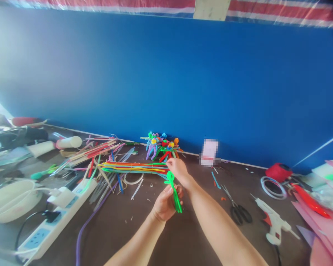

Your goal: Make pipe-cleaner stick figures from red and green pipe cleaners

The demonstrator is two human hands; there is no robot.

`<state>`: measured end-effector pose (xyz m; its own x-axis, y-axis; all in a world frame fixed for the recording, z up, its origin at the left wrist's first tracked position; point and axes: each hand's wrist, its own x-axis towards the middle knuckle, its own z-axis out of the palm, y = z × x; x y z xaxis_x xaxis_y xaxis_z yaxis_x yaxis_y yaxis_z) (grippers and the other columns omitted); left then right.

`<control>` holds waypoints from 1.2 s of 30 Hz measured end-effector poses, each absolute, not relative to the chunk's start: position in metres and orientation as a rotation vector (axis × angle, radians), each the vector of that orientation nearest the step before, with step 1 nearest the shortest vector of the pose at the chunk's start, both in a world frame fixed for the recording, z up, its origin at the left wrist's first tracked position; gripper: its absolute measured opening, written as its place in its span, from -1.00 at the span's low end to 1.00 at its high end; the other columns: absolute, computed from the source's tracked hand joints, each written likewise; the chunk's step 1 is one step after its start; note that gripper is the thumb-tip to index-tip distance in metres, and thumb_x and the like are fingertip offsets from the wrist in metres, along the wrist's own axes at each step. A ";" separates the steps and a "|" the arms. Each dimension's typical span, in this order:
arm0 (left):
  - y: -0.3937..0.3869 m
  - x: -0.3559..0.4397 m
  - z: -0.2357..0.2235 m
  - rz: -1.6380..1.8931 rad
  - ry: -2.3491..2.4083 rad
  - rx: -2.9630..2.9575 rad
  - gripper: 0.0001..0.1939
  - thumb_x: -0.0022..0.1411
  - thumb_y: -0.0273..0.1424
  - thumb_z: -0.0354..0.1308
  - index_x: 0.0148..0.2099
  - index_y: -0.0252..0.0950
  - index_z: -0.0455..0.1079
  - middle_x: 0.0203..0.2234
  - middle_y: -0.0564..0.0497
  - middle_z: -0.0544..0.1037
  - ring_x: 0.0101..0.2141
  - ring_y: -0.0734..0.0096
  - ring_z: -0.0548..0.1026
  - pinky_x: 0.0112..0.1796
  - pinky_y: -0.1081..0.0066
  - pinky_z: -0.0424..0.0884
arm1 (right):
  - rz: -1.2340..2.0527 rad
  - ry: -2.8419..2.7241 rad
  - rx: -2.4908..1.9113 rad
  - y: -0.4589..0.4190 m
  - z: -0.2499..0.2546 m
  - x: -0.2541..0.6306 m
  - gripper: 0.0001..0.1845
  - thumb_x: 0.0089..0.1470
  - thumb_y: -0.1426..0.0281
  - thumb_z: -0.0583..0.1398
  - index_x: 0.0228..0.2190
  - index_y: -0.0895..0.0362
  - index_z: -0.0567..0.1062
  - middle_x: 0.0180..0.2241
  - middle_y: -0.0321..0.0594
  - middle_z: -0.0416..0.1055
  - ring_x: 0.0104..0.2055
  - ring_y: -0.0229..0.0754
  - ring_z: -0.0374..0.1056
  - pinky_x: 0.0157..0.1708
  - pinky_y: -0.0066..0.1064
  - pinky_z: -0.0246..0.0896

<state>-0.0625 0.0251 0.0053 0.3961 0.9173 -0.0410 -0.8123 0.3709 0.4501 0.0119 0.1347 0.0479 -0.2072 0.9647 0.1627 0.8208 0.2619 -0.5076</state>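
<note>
One fuzzy green figure, looped above long strands, is pinched in the left hand; beyond, the right hand curls beside coloured stems, its grip unclear

White power strip, blue socket faces, slanted at left; white plug and black plug inserted. Wide off-white bowl, just beside the strip. Scissors with black handles, on the dark brown tabletop, right of centre. White glue gun with red trigger, right of the scissors. Pale ring-shaped roll, in front of a red object. Pink sheets, right edge. Blue wall panel, behind.
</note>
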 end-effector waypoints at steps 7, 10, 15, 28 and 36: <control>0.034 -0.061 0.007 1.307 0.530 0.418 -0.78 -0.05 -0.38 0.22 -0.31 -0.31 0.34 -0.37 0.02 0.46 -0.44 0.50 0.40 -0.46 0.49 0.32 | 0.347 -2.167 -1.684 0.116 0.043 0.036 -0.80 0.11 0.38 -0.02 -0.33 0.10 0.39 -0.45 -0.23 0.45 -0.43 -0.24 0.32 -0.48 -0.50 -0.02; 0.040 -0.064 0.010 1.385 0.596 0.506 -0.77 -0.05 -0.37 0.22 -0.29 -0.33 0.36 -0.29 -0.03 0.48 -0.35 0.43 0.43 -0.36 0.45 0.33 | 0.340 -2.209 -1.700 0.108 0.039 0.052 -0.81 0.10 0.39 -0.02 -0.35 0.09 0.38 -0.46 -0.26 0.45 -0.44 -0.25 0.32 -0.50 -0.51 -0.03; 0.050 -0.074 0.010 1.478 0.773 0.621 -0.75 -0.14 -0.36 0.28 -0.37 -0.35 0.38 -0.49 0.04 0.50 -0.41 0.45 0.44 -0.32 0.46 0.30 | 0.285 -2.305 -1.660 0.089 0.036 0.055 -0.81 0.12 0.37 -0.04 -0.35 0.09 0.36 -0.47 -0.26 0.44 -0.45 -0.24 0.32 -0.49 -0.51 -0.04; 0.053 -0.079 0.005 1.457 0.794 0.633 -0.76 -0.17 -0.33 0.29 -0.40 -0.35 0.42 -0.57 0.09 0.46 -0.54 0.57 0.38 -0.49 0.56 0.22 | 0.101 -2.069 -1.870 0.007 0.057 0.178 -0.80 0.07 0.37 -0.10 -0.44 0.11 0.28 -0.59 -0.26 0.37 -0.57 -0.21 0.32 -0.52 -0.45 0.07; 0.039 -0.071 0.017 1.414 0.684 0.667 -0.76 -0.14 -0.34 0.28 -0.39 -0.38 0.44 -0.50 -0.02 0.51 -0.46 0.45 0.43 -0.34 0.44 0.28 | 0.648 -0.968 -1.691 -0.070 0.040 0.280 -0.71 -0.17 0.16 0.11 -0.65 0.10 0.21 -0.80 -0.46 0.10 -0.82 -0.38 -0.02 -0.80 -0.52 -0.12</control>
